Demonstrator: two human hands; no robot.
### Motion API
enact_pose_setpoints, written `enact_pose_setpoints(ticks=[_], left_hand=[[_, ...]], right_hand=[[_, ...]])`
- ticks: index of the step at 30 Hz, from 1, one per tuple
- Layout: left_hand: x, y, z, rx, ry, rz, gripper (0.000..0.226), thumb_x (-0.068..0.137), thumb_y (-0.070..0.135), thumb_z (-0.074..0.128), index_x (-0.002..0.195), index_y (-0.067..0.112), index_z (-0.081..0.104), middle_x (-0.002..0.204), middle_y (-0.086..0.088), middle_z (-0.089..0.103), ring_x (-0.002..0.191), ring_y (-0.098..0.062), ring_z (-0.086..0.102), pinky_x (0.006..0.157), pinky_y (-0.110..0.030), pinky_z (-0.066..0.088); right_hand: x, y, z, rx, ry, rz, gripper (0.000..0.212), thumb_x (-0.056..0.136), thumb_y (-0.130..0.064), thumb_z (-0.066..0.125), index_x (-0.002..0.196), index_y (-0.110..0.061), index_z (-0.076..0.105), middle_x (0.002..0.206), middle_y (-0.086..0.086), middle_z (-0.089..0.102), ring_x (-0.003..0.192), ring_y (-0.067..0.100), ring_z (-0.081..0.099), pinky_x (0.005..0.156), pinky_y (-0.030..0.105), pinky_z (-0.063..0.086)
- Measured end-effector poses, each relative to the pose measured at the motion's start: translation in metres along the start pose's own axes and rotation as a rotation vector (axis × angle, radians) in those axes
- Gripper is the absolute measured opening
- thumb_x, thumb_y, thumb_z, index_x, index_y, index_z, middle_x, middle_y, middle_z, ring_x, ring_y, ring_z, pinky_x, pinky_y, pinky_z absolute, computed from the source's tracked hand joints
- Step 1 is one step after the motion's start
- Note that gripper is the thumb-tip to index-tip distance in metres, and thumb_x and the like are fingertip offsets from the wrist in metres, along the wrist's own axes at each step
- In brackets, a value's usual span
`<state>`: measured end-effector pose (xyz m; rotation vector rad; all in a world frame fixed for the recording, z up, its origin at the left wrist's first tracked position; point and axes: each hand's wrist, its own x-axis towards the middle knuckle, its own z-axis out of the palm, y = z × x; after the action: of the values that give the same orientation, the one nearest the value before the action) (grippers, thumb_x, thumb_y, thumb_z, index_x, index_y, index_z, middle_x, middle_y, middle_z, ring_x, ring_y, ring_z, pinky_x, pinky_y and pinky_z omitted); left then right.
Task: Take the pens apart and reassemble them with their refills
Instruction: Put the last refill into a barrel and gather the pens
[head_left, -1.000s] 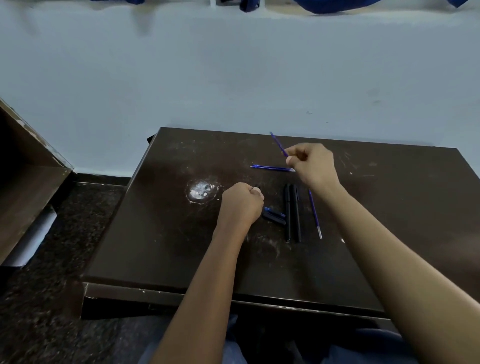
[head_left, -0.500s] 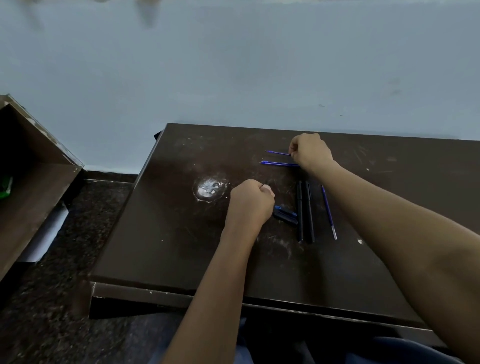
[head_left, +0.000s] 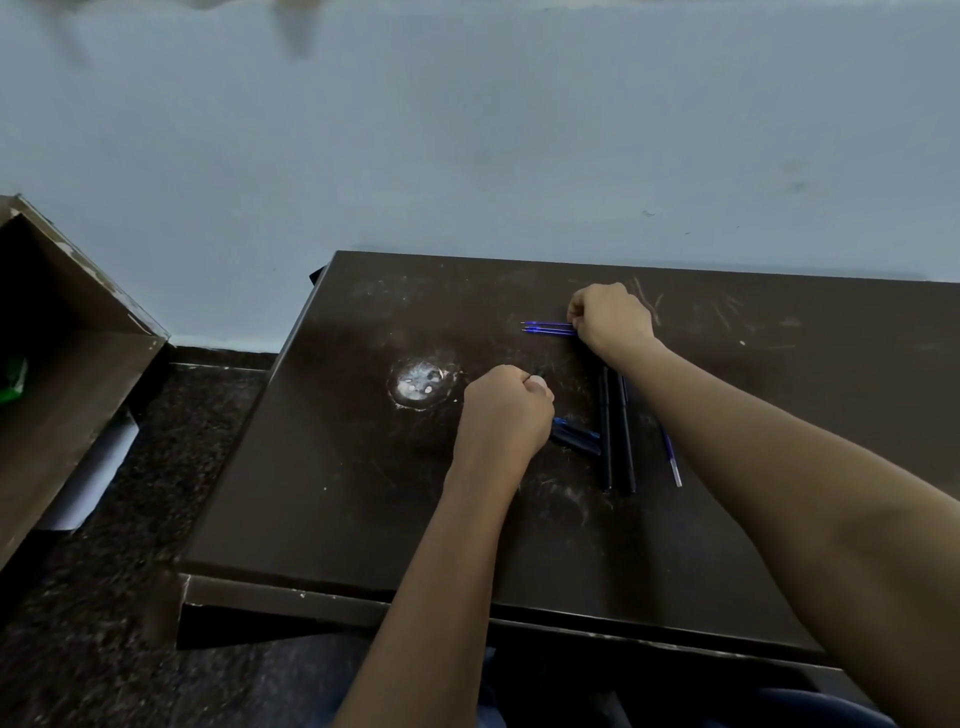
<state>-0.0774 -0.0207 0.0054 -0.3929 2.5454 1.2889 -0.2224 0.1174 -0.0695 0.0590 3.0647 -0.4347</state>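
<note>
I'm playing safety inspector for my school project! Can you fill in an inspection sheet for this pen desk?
Surface: dark table, scratched, with a whitish worn spot.
Job's things: two blue refills side by side; two black barrels; blue caps; third refill.
Clutter: nothing seen.
Grips: left hand fisted round a dark pen piece; right hand holds the two refills' ends.
Cables: nothing seen.
Surroundings: pale wall, wooden box, speckled floor.
</note>
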Motion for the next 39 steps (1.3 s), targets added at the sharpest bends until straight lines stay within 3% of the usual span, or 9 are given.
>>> enact_pose_setpoints(ticks=[6,11,17,22,25,29,32,36,39], left_hand=[[0.0,0.001,-0.002,0.012,0.001,-0.02,0.025,0.097,0.018,0.048,0.108,0.008,0.068,0.112,-0.005,0.065,0.081,-0.01,0.051,0.053,-0.014,0.033],[0.001,0.001,-0.001,0.008,0.003,-0.027,0.024,0.096,0.018,0.048,0.107,0.008,0.068,0.112,-0.004,0.066,0.083,-0.011,0.054,0.053,-0.015,0.034],[0.001,0.003,-0.001,0.023,0.007,-0.022,0.025,0.097,0.017,0.047,0.108,0.009,0.068,0.114,-0.004,0.066,0.086,-0.011,0.054,0.059,-0.019,0.035],[-0.004,0.006,-0.002,0.024,-0.012,-0.041,0.03,0.098,0.018,0.04,0.115,0.014,0.064,0.114,-0.005,0.067,0.099,-0.014,0.06,0.072,-0.023,0.04],[-0.007,0.006,-0.003,0.043,-0.023,-0.064,0.03,0.098,0.02,0.037,0.107,0.02,0.065,0.11,-0.004,0.068,0.095,-0.017,0.061,0.073,-0.028,0.042],[-0.012,0.011,-0.004,0.034,-0.034,-0.074,0.029,0.099,0.02,0.033,0.092,0.027,0.06,0.108,-0.004,0.067,0.089,-0.016,0.057,0.074,-0.031,0.04],[-0.015,0.016,-0.004,0.014,-0.053,-0.086,0.032,0.1,0.016,0.032,0.106,0.02,0.063,0.118,-0.009,0.063,0.103,-0.021,0.058,0.078,-0.03,0.038],[-0.016,0.015,-0.003,0.097,-0.098,-0.071,0.034,0.1,0.018,0.032,0.123,0.012,0.057,0.122,-0.009,0.058,0.092,-0.018,0.05,0.075,-0.028,0.036],[-0.013,0.014,-0.002,0.119,-0.136,-0.087,0.033,0.099,0.017,0.035,0.124,0.012,0.056,0.122,-0.01,0.058,0.102,-0.022,0.054,0.088,-0.033,0.043]], right_hand=[[-0.001,0.001,0.003,-0.014,0.007,-0.004,0.028,0.088,-0.003,0.048,0.101,-0.017,0.068,0.114,0.014,0.064,0.098,0.037,0.062,0.071,0.035,0.047],[-0.002,0.003,0.002,-0.003,-0.009,-0.017,0.027,0.089,-0.004,0.049,0.103,-0.017,0.068,0.115,0.015,0.063,0.097,0.037,0.063,0.079,0.041,0.054],[-0.004,0.004,-0.002,0.05,-0.019,-0.007,0.027,0.088,-0.003,0.049,0.102,-0.017,0.068,0.118,0.015,0.062,0.098,0.036,0.063,0.078,0.038,0.052],[-0.013,0.004,-0.022,0.226,0.077,0.068,0.028,0.086,0.0,0.05,0.102,-0.014,0.068,0.114,0.013,0.065,0.1,0.033,0.063,0.085,0.042,0.053],[-0.026,0.009,-0.039,0.312,0.124,0.187,0.024,0.083,-0.003,0.053,0.101,-0.011,0.067,0.112,0.015,0.064,0.1,0.034,0.063,0.084,0.04,0.054],[-0.062,0.027,-0.055,0.161,-0.049,0.384,0.025,0.077,-0.011,0.069,0.099,-0.003,0.061,0.106,0.017,0.064,0.097,0.037,0.064,0.072,0.036,0.051],[-0.088,0.037,-0.053,0.069,-0.212,0.467,0.041,0.074,-0.02,0.079,0.104,0.0,0.06,0.107,0.017,0.063,0.1,0.036,0.065,0.073,0.035,0.049],[-0.106,0.047,-0.035,0.104,-0.294,0.5,0.029,0.071,-0.014,0.078,0.07,-0.006,0.05,0.097,0.016,0.067,0.092,0.032,0.069,0.078,0.037,0.057],[-0.111,0.051,-0.023,0.13,-0.28,0.531,0.024,0.073,-0.005,0.073,0.068,-0.005,0.05,0.083,0.015,0.068,0.085,0.033,0.071,0.078,0.041,0.058]])
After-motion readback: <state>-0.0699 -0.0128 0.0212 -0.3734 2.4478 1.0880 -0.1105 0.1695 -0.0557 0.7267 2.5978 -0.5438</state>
